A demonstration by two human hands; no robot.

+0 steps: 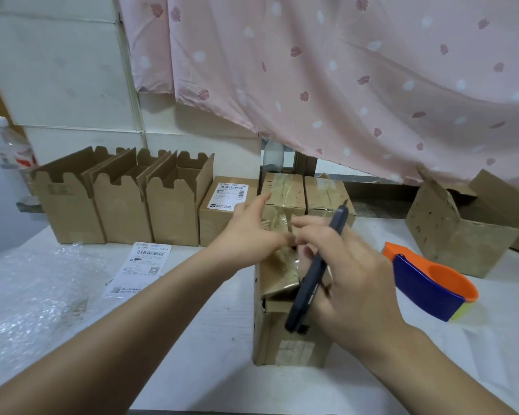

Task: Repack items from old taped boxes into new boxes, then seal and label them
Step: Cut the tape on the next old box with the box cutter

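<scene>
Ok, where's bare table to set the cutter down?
Bare table between the label sheet and the taped box; more near the front edge, below the tape dispenser. Crowded: bubble wrap at left, row of boxes along the back.

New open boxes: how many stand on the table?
3, side by side in a row at the back left: the left box, the middle box, and the right box, which is next to the labelled box. None looks hidden.
</scene>
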